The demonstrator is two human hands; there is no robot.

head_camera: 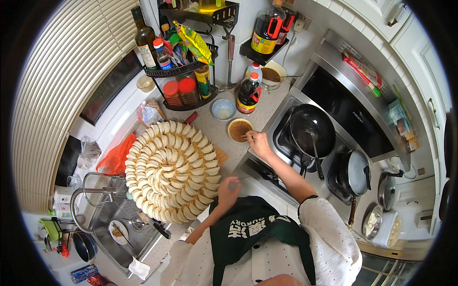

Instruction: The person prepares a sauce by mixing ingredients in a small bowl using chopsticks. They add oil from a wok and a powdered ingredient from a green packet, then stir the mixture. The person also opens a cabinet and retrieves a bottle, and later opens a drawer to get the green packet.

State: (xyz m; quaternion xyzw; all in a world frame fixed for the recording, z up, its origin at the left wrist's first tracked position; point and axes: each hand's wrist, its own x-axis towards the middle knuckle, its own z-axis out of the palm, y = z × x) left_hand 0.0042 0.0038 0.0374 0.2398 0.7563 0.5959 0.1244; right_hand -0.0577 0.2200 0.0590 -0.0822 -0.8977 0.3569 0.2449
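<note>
My right hand (258,143) pinches what looks like a small utensil (244,136) at the rim of a small white bowl (229,133). Brown sauce (239,129) with fine bits in it fills the bowl. Most of the utensil is hidden by my fingers, so its kind is unclear. My left hand (229,193) hovers near the right edge of a big round tray of dumplings, fingers apart and holding nothing. Raw crescent dumplings (171,171) lie on that tray in tight rings. Behind the sauce bowl are a blue patterned bowl (219,107) and a red-capped dark sauce bottle (247,93).
To the right, a black wok (311,130) with a ladle (316,157) and a lidded pan (354,175) sit on the gas stove. A steel sink (107,246) holding a plate (118,231) lies left. A black spice rack (182,69) stands at the back.
</note>
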